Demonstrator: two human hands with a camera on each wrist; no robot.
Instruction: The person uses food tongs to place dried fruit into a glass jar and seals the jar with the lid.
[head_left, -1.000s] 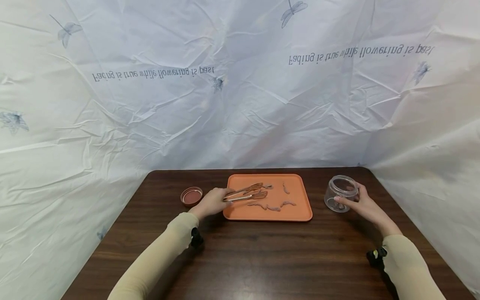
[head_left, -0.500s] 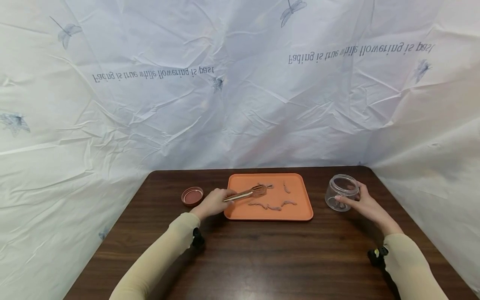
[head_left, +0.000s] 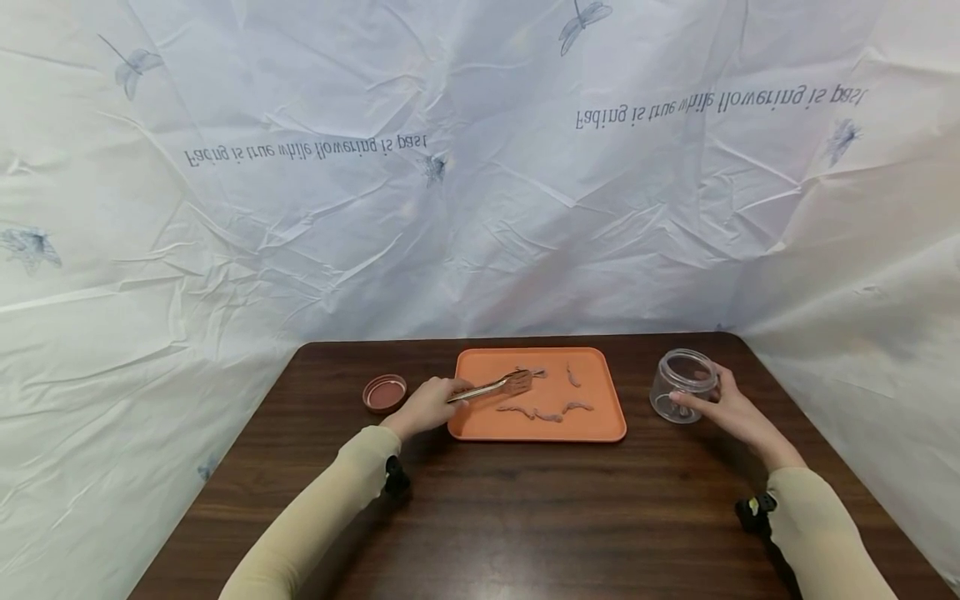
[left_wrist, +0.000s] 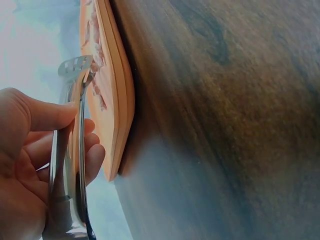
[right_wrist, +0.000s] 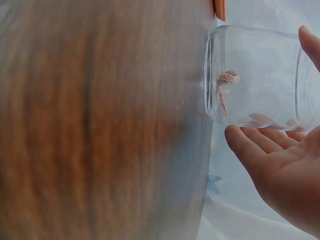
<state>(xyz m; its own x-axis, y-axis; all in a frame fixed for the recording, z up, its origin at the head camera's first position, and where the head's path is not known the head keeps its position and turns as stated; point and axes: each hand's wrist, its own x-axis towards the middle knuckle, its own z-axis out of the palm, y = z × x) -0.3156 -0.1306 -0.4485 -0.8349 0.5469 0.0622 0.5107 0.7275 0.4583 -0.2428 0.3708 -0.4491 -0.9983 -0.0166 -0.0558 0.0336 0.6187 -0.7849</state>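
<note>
My left hand (head_left: 427,406) grips metal tongs (left_wrist: 61,172) with slotted ends, thumb on one arm and fingers round the other. The tongs' arms are pressed together and their ends lie low over the orange tray (head_left: 592,429), at a thin pinkish-brown strip (head_left: 537,372). Whether that strip is pinched cannot be told. Several similar strips (head_left: 549,417) lie on the tray. At the right, my right hand (head_left: 738,412) holds a clear, lidless jar (head_left: 684,385) upright on the table, thumb and fingers on opposite sides. A curled strip (right_wrist: 227,78) rests at the jar's bottom.
A reddish-brown round lid (head_left: 385,393) lies on the dark wooden table (head_left: 555,517), left of the tray and beside my left hand. White printed sheeting (head_left: 495,208) hangs behind the table and along both sides.
The tongs, spread apart a second ago, have been squeezed together over the tray. My right hand and the jar have stayed in place.
</note>
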